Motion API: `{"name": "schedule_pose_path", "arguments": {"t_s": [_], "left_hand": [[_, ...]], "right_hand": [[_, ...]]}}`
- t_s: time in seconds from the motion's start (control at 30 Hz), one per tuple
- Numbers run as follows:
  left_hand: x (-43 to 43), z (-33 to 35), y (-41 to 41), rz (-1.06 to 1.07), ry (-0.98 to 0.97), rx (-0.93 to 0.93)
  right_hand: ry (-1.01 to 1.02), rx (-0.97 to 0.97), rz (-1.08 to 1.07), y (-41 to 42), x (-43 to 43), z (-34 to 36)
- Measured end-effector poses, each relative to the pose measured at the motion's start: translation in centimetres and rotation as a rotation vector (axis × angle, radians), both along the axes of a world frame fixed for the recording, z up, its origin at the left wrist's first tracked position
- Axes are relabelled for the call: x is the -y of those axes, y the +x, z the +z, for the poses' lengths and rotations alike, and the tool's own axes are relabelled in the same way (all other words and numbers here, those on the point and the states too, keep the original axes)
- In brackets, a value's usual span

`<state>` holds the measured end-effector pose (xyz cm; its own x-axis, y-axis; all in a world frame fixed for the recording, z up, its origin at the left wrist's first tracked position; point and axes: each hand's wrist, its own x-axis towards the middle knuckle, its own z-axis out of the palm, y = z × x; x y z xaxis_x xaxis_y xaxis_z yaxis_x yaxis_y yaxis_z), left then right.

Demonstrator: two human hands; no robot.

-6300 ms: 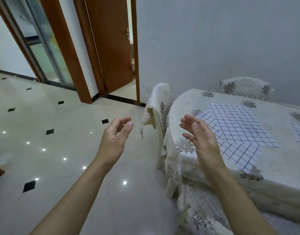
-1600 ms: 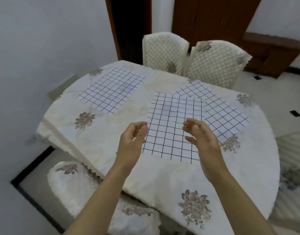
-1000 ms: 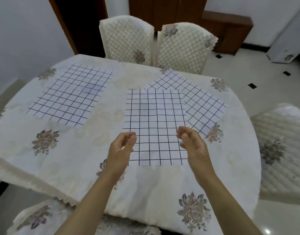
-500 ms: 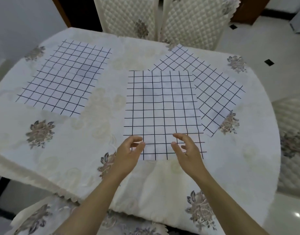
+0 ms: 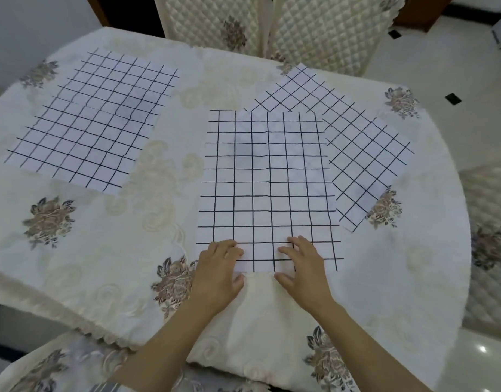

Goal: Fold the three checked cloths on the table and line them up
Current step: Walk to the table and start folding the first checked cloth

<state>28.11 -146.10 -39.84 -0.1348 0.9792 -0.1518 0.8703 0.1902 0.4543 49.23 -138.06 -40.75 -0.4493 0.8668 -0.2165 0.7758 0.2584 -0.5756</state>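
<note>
**At the near edge, no fold made yet**

The middle checked cloth point(image 5: 267, 182) lies flat and unfolded on the desk point(image 5: 158, 222), its long side running away from the person. The left hand point(image 5: 218, 270) and right hand point(image 5: 304, 270) rest side by side on its near edge. Each grip is slack: fingers lie on the fabric and thumbs on the floral tablecloth just short of the edge (the edge itself lies flat). A second checked cloth point(image 5: 93, 117) lies unfolded well to the left of the middle one. A third checked cloth point(image 5: 362, 148), turned at an angle, has one corner tucked under its right side. Two quilted chairs point(image 5: 328, 26) stand beyond it.
</note>
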Motion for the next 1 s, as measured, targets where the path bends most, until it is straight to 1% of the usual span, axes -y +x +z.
{"name": "schedule_pose_path", "arguments": {"t_s": [0.23,0.4,0.5,0.63,0.83,1.0], "left_hand": [[-1.0,-0.3,0.3,-0.148,-0.011,-0.241],[-1.2,-0.7,0.1,-0.204,0.013,-0.301],[-1.4,-0.4,-0.2,-0.210,0.028,-0.291],[-1.6,-0.1,-0.6,-0.152,0.076,-0.200],[-1.4,1.1,-1.0,-0.072,0.172,-0.123],[-1.3,1.9,-1.8,-0.017,0.169,-0.103]], "right_hand": [[0.034,0.051,0.037,0.2,0.1,-0.1],[0.058,0.051,0.049,0.3,0.0,-0.4],[0.070,0.050,0.053,0.3,0.0,-0.4],[0.060,0.053,0.044,0.1,0.0,-0.3],[0.089,-0.020,-0.039,0.5,-0.1,0.0],[0.134,-0.044,-0.091,1.2,-0.6,0.6]]}}
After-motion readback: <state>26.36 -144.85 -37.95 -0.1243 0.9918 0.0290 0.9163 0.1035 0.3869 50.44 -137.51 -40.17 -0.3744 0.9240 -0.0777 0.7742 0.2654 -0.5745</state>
